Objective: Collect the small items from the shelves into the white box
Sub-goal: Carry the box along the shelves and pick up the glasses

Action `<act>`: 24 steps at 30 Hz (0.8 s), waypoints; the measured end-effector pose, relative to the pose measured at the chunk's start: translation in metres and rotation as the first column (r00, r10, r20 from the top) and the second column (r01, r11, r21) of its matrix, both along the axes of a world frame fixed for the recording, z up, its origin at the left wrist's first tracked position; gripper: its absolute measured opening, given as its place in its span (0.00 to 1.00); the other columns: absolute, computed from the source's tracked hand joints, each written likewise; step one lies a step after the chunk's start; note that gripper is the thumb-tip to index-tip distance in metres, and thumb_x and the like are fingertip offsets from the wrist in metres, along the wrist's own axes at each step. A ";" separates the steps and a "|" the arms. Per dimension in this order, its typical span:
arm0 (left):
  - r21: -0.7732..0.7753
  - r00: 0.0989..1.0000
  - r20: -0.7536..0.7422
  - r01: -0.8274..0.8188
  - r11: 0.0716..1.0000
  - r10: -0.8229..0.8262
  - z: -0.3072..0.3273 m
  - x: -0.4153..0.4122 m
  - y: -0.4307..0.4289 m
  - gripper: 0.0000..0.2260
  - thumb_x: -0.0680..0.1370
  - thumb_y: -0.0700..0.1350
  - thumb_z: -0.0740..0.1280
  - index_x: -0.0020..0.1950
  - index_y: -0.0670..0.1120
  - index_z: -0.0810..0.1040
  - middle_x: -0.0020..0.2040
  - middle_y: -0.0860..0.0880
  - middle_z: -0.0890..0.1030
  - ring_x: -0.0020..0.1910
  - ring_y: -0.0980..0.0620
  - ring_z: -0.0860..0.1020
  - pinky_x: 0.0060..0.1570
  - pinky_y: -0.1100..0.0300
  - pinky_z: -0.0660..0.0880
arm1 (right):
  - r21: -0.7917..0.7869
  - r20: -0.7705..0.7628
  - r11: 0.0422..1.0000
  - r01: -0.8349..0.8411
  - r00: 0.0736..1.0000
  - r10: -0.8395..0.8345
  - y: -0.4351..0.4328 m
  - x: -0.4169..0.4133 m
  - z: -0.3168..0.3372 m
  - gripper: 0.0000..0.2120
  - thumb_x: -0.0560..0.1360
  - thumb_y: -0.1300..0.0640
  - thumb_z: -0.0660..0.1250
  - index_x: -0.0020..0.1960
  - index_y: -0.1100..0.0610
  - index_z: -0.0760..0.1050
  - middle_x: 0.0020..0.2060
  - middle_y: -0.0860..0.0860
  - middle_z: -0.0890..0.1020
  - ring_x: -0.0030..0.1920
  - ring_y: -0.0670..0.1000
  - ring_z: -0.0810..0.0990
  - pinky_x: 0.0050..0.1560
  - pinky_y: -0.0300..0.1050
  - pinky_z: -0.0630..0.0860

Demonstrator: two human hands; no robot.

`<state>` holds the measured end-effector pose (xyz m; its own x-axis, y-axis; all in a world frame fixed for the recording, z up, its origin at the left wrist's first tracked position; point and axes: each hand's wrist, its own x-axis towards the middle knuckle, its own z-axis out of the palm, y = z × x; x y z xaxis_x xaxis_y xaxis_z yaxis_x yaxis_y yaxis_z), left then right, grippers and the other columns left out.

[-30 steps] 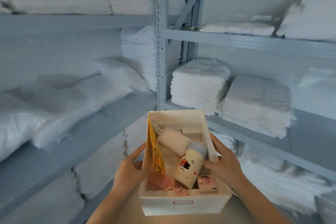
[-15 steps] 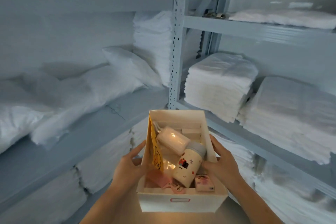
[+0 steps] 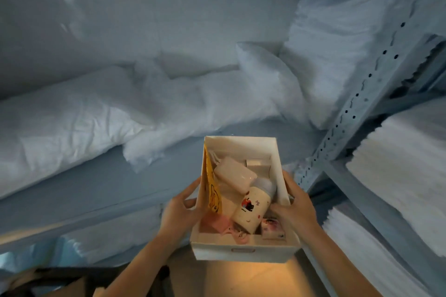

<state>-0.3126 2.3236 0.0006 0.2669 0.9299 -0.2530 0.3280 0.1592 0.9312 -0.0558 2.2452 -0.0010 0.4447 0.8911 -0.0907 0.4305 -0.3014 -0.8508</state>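
I hold the white box (image 3: pixel 243 252) in front of me with both hands. My left hand (image 3: pixel 178 212) grips its left wall and my right hand (image 3: pixel 295 212) grips its right wall. Inside lie a cream bottle with cartoon prints (image 3: pixel 252 210), a pale pink pouch (image 3: pixel 235 176), a yellow packet (image 3: pixel 212 190) standing against the left wall, a pink item (image 3: pixel 217 222) and a small printed packet (image 3: pixel 271 226). The box hovers just before the edge of a grey shelf (image 3: pixel 96 188).
White pillows (image 3: pixel 72 123) lie along the grey shelf on the left. A perforated grey metal upright (image 3: pixel 357 103) rises on the right, with stacks of folded white linen (image 3: pixel 405 171) beyond it and more linen under the shelf (image 3: pixel 115 234).
The view has swung left and down toward the pillow shelf; the right-hand shelves have slid out of frame. Both hands keep the same hold on the box.
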 end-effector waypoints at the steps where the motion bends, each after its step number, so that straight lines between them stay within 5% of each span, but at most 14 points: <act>1: -0.006 0.999 -0.025 -0.025 1.000 0.025 -0.006 -0.003 0.009 0.23 0.75 0.51 0.70 0.61 0.75 0.66 0.39 0.56 0.87 0.43 0.57 0.85 0.51 0.49 0.81 | 0.003 -0.009 0.999 -0.033 0.999 0.033 0.015 -0.001 -0.003 0.39 0.64 0.60 0.78 0.66 0.32 0.67 0.50 0.33 0.81 0.48 0.32 0.78 0.45 0.30 0.72; 3: -0.008 0.994 -0.071 -0.078 0.997 0.078 -0.016 -0.007 0.022 0.21 0.74 0.55 0.69 0.58 0.78 0.65 0.39 0.58 0.86 0.43 0.58 0.84 0.51 0.49 0.80 | 0.000 -0.036 0.994 -0.106 0.994 0.106 0.042 -0.001 -0.014 0.39 0.64 0.61 0.78 0.66 0.33 0.69 0.52 0.34 0.81 0.51 0.33 0.79 0.47 0.30 0.74; 8: -0.022 0.968 -0.160 -0.200 0.979 0.194 -0.041 -0.007 0.046 0.23 0.76 0.55 0.69 0.66 0.70 0.64 0.39 0.53 0.87 0.40 0.52 0.85 0.47 0.47 0.82 | -0.060 -0.090 0.967 -0.248 0.966 0.242 0.101 0.004 -0.048 0.42 0.61 0.57 0.78 0.70 0.36 0.67 0.61 0.37 0.79 0.60 0.42 0.78 0.59 0.52 0.78; 11: -0.035 0.945 -0.201 -0.271 0.962 0.259 -0.057 -0.001 0.058 0.24 0.78 0.51 0.68 0.70 0.65 0.64 0.39 0.43 0.86 0.40 0.45 0.85 0.47 0.47 0.81 | -0.081 -0.080 0.949 -0.306 0.951 0.300 0.135 0.009 -0.067 0.43 0.62 0.55 0.76 0.73 0.36 0.63 0.63 0.38 0.78 0.60 0.42 0.77 0.59 0.52 0.78; 15: -0.056 0.912 -0.202 -0.375 0.925 0.357 -0.072 0.019 0.071 0.23 0.78 0.53 0.68 0.68 0.67 0.62 0.39 0.48 0.86 0.38 0.50 0.85 0.43 0.52 0.83 | -0.080 -0.052 0.919 -0.385 0.923 0.382 0.169 0.020 -0.086 0.41 0.67 0.54 0.75 0.74 0.38 0.61 0.60 0.38 0.79 0.57 0.41 0.79 0.57 0.48 0.79; 20: 0.000 0.865 -0.223 -0.462 0.887 0.450 -0.087 0.042 0.093 0.22 0.78 0.49 0.68 0.63 0.72 0.65 0.39 0.42 0.86 0.40 0.41 0.84 0.44 0.45 0.82 | -0.103 -0.053 0.883 -0.459 0.889 0.456 0.205 0.041 -0.096 0.46 0.68 0.55 0.74 0.78 0.40 0.52 0.56 0.42 0.80 0.52 0.45 0.81 0.50 0.43 0.80; 24: -0.026 0.823 -0.181 -0.551 0.834 0.538 -0.088 0.052 0.111 0.17 0.78 0.54 0.67 0.59 0.75 0.67 0.39 0.42 0.86 0.40 0.42 0.84 0.45 0.45 0.80 | -0.085 -0.073 0.865 -0.495 0.869 0.490 0.228 0.046 -0.095 0.46 0.69 0.54 0.74 0.78 0.41 0.50 0.62 0.41 0.77 0.57 0.43 0.78 0.52 0.40 0.78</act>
<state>-0.2607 2.4349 -0.0869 -0.3273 0.8885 -0.3215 0.3098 0.4223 0.8519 -0.0100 2.4736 -0.0962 -0.0565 0.9785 -0.1984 0.5045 -0.1435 -0.8514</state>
